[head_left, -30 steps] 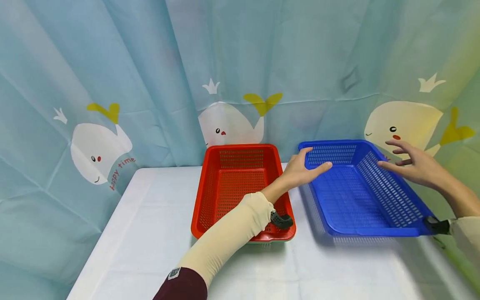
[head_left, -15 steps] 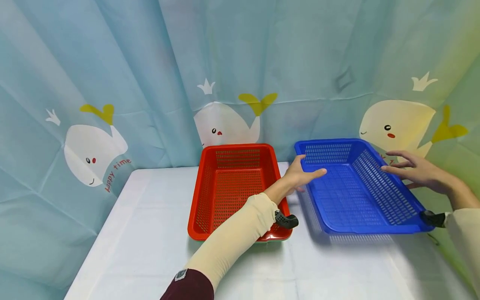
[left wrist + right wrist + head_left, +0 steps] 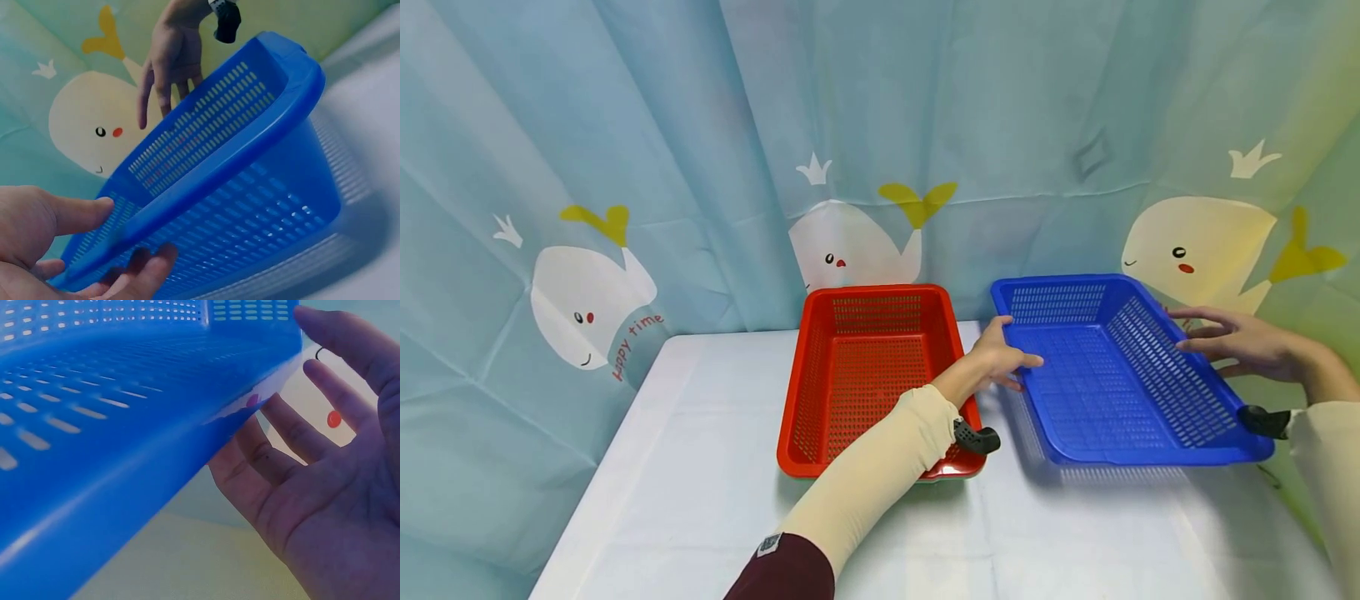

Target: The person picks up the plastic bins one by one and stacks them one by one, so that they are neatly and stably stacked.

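Note:
A blue plastic basket (image 3: 1093,392) with slotted walls stands on the right of the table. My left hand (image 3: 996,357) is at its left rim, thumb extended over the inside and fingers along the outer wall. In the left wrist view, this left hand (image 3: 56,244) straddles the rim (image 3: 206,172) without its thumb pressed down. At the right rim, my right hand (image 3: 1247,343) has its fingers spread. The right wrist view shows that right hand (image 3: 331,462) with the thumb tip near the rim and the other fingers outside, partly hidden behind the wall.
Left of the blue basket stands a red basket (image 3: 793,400), with my left forearm (image 3: 865,467) crossing over its front right corner. Both are on a white-covered table (image 3: 700,467). A light blue curtain (image 3: 715,167) printed with whales hangs close behind.
Both hands have come down toward the blue basket's rims, the left from above its left side, the right closer in on its right side. Neither basket has moved noticeably.

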`<move>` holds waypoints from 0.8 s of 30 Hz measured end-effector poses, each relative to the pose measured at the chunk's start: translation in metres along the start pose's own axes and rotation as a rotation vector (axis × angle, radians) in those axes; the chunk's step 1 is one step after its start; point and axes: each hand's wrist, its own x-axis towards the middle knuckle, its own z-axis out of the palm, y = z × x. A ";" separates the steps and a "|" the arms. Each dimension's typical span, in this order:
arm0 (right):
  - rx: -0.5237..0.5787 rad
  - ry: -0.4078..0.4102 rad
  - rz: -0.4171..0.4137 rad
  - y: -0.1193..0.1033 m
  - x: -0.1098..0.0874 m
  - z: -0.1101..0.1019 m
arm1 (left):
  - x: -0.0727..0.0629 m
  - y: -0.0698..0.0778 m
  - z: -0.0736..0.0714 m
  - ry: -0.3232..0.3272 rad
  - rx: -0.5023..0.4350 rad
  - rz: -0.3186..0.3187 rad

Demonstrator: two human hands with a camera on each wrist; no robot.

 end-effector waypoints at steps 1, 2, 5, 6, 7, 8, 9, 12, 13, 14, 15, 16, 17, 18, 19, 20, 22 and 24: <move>0.003 -0.006 -0.005 0.001 0.000 -0.001 | 0.000 0.000 -0.001 -0.002 0.004 -0.002; 0.004 -0.008 -0.003 0.001 0.000 -0.001 | 0.000 0.001 -0.001 -0.005 0.006 -0.002; 0.008 -0.019 0.000 0.005 0.000 -0.004 | -0.001 0.001 -0.002 -0.010 0.004 -0.007; 0.007 -0.020 0.000 0.006 0.000 -0.004 | -0.001 0.001 -0.003 -0.011 0.004 -0.007; 0.004 -0.021 0.000 0.007 0.000 -0.004 | -0.001 0.001 -0.003 -0.012 -0.001 -0.007; 0.002 -0.020 -0.001 0.008 0.000 -0.005 | -0.001 0.001 -0.003 -0.015 -0.008 -0.007; -0.001 -0.020 -0.001 0.009 0.000 -0.005 | -0.001 0.000 -0.003 -0.017 -0.015 -0.008; -0.008 -0.015 -0.003 0.010 -0.001 -0.005 | -0.001 0.000 -0.003 -0.027 -0.032 -0.010; -0.008 -0.014 -0.001 0.010 -0.001 -0.005 | -0.001 0.000 -0.003 -0.031 -0.038 -0.010; -0.006 -0.012 0.000 0.010 -0.002 -0.004 | 0.000 -0.001 -0.003 -0.034 -0.041 -0.011; -0.003 -0.010 0.002 0.010 -0.002 -0.004 | 0.000 -0.001 -0.004 -0.035 -0.044 -0.013; 0.001 -0.010 0.002 0.010 -0.003 -0.004 | 0.000 -0.001 -0.004 -0.036 -0.043 -0.014; 0.004 -0.009 0.003 0.010 -0.003 -0.004 | 0.000 -0.002 -0.004 -0.037 -0.043 -0.015; 0.007 -0.007 0.002 0.010 -0.003 -0.003 | 0.000 -0.002 -0.004 -0.037 -0.044 -0.015; 0.009 -0.007 0.002 0.010 -0.003 -0.003 | 0.000 -0.002 -0.004 -0.038 -0.044 -0.014; 0.010 -0.006 0.001 0.010 -0.003 -0.003 | 0.000 -0.002 -0.004 -0.039 -0.044 -0.013; 0.009 -0.003 -0.001 0.010 -0.004 -0.003 | 0.000 -0.002 -0.004 -0.042 -0.043 -0.011; 0.009 -0.001 -0.002 0.010 -0.003 -0.003 | 0.000 -0.002 -0.004 -0.043 -0.045 -0.008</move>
